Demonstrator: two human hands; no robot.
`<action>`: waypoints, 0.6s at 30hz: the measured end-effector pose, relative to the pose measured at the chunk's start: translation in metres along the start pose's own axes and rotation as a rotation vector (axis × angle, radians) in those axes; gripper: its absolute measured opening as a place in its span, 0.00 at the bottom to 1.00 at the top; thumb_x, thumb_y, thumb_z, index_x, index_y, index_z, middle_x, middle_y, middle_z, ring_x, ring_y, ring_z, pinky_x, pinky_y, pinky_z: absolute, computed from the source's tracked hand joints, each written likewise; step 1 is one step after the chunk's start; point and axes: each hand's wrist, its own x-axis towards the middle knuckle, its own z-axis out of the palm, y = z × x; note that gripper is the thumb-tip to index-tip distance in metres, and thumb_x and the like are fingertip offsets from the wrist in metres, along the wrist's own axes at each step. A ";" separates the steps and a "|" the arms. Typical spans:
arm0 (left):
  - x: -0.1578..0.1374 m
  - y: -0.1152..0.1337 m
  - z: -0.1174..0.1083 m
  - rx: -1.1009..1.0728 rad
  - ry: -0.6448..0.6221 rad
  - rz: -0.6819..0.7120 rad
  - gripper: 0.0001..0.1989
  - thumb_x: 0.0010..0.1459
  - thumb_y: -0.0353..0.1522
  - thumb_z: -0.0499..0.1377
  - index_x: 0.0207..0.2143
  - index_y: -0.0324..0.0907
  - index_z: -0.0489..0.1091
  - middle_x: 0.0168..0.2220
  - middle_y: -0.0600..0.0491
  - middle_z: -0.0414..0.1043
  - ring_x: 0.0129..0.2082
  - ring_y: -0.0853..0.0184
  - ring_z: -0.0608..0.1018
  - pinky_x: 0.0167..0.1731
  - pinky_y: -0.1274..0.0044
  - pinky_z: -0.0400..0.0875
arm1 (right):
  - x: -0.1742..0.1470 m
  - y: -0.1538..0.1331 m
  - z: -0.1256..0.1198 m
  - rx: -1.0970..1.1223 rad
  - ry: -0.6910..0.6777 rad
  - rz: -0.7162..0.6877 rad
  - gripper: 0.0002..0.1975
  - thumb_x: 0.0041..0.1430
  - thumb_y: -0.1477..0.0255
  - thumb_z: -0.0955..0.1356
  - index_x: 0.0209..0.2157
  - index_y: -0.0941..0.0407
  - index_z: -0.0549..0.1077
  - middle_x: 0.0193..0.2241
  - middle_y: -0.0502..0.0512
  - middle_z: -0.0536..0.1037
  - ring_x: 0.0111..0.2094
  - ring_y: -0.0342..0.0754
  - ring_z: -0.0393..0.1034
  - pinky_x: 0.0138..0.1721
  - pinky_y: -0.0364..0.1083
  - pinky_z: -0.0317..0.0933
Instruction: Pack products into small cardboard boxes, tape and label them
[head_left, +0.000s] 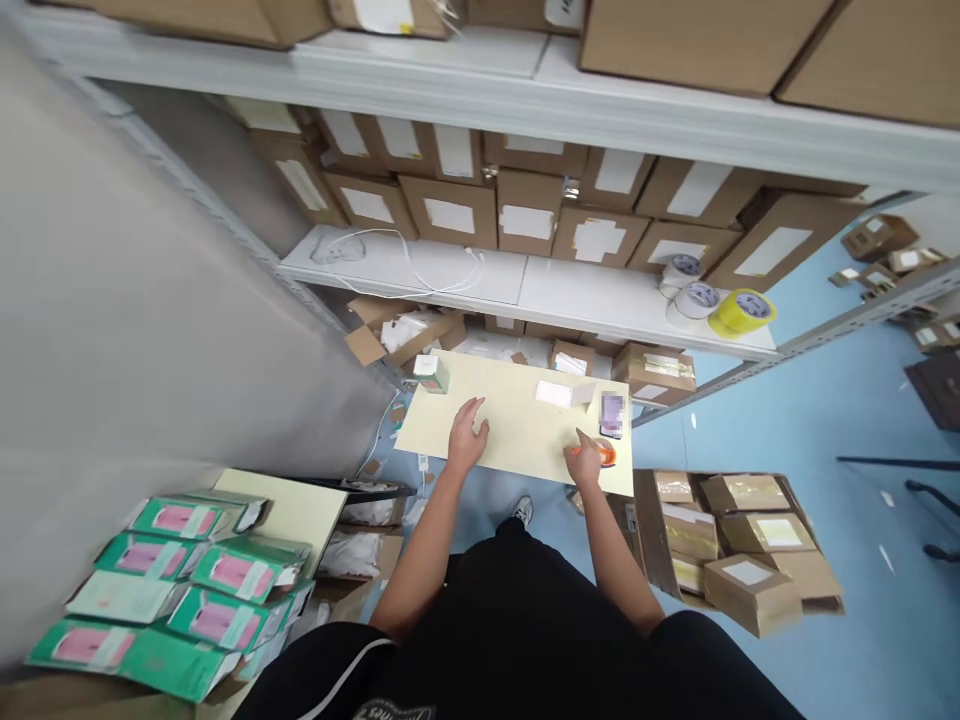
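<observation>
My left hand (468,437) is over the pale yellow board (506,432) of the small table, fingers spread and holding nothing. At the board's right side my right hand (584,463) is curled over an orange looped object (607,454), perhaps scissors handles; the hand covers part of it. Beyond that hand lies a phone (612,414) with a purple, blurred screen. A white, opened small box (555,393) rests near the board's far edge, its flap to the right. A small green and white box (431,373) stands at the far left corner.
Shelves ahead carry labelled cartons (450,217), a white cable (409,262), and white and yellow tape rolls (742,312). Green boxes with pink panels (217,615) are stacked at lower left. A large carton of small brown boxes (750,595) sits on the floor at right.
</observation>
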 end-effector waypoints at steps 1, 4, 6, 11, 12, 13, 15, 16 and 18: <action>-0.006 -0.003 -0.008 0.006 0.015 0.005 0.26 0.65 0.31 0.55 0.66 0.49 0.67 0.67 0.46 0.66 0.68 0.57 0.68 0.61 0.60 0.73 | -0.001 -0.015 0.004 0.053 0.017 -0.064 0.29 0.60 0.68 0.65 0.62 0.62 0.72 0.58 0.69 0.77 0.61 0.65 0.68 0.61 0.62 0.62; -0.026 -0.017 -0.041 0.029 0.046 0.018 0.26 0.66 0.32 0.56 0.66 0.48 0.67 0.67 0.46 0.67 0.68 0.57 0.68 0.66 0.59 0.67 | -0.004 -0.063 0.017 0.178 0.026 -0.211 0.30 0.62 0.62 0.65 0.62 0.60 0.72 0.60 0.67 0.77 0.62 0.63 0.68 0.64 0.62 0.62; -0.044 -0.027 -0.068 0.041 0.040 0.027 0.27 0.66 0.33 0.57 0.66 0.47 0.67 0.67 0.45 0.67 0.69 0.56 0.68 0.69 0.58 0.63 | -0.010 -0.099 0.026 0.233 -0.002 -0.284 0.30 0.63 0.58 0.65 0.62 0.59 0.72 0.60 0.67 0.76 0.63 0.62 0.68 0.65 0.63 0.62; -0.111 -0.052 -0.143 0.050 0.124 -0.019 0.28 0.66 0.36 0.59 0.68 0.47 0.66 0.70 0.45 0.64 0.70 0.55 0.66 0.69 0.60 0.62 | -0.049 -0.192 0.055 0.307 -0.143 -0.450 0.33 0.65 0.54 0.65 0.63 0.59 0.71 0.64 0.68 0.73 0.67 0.62 0.65 0.67 0.64 0.59; -0.128 -0.057 -0.159 0.055 0.167 -0.040 0.28 0.66 0.36 0.59 0.68 0.47 0.66 0.70 0.46 0.64 0.70 0.55 0.66 0.69 0.60 0.62 | -0.061 -0.211 0.062 0.325 -0.176 -0.486 0.33 0.65 0.53 0.64 0.64 0.60 0.71 0.64 0.68 0.72 0.67 0.61 0.64 0.68 0.64 0.58; -0.144 -0.064 -0.174 0.062 0.213 -0.062 0.28 0.67 0.37 0.58 0.68 0.47 0.66 0.70 0.46 0.64 0.70 0.55 0.66 0.69 0.60 0.62 | -0.074 -0.230 0.071 0.344 -0.210 -0.526 0.33 0.66 0.54 0.64 0.64 0.59 0.70 0.65 0.69 0.71 0.68 0.61 0.63 0.68 0.63 0.57; -0.179 -0.078 -0.204 0.080 0.304 -0.108 0.28 0.67 0.38 0.58 0.68 0.48 0.66 0.70 0.46 0.64 0.70 0.56 0.66 0.70 0.60 0.61 | -0.103 -0.266 0.090 0.385 -0.280 -0.612 0.33 0.66 0.55 0.64 0.66 0.58 0.68 0.66 0.68 0.69 0.69 0.60 0.62 0.68 0.63 0.57; -0.197 -0.086 -0.219 0.089 0.347 -0.132 0.28 0.67 0.38 0.58 0.68 0.48 0.66 0.70 0.46 0.64 0.70 0.56 0.67 0.70 0.61 0.61 | -0.119 -0.283 0.100 0.403 -0.315 -0.655 0.33 0.66 0.55 0.64 0.67 0.57 0.67 0.67 0.67 0.69 0.69 0.60 0.61 0.67 0.64 0.58; -0.232 -0.100 -0.248 0.101 0.432 -0.183 0.28 0.67 0.37 0.59 0.68 0.47 0.66 0.69 0.46 0.65 0.70 0.56 0.67 0.70 0.60 0.61 | -0.152 -0.316 0.120 0.433 -0.387 -0.732 0.33 0.67 0.55 0.64 0.67 0.56 0.66 0.68 0.66 0.67 0.70 0.59 0.60 0.66 0.64 0.59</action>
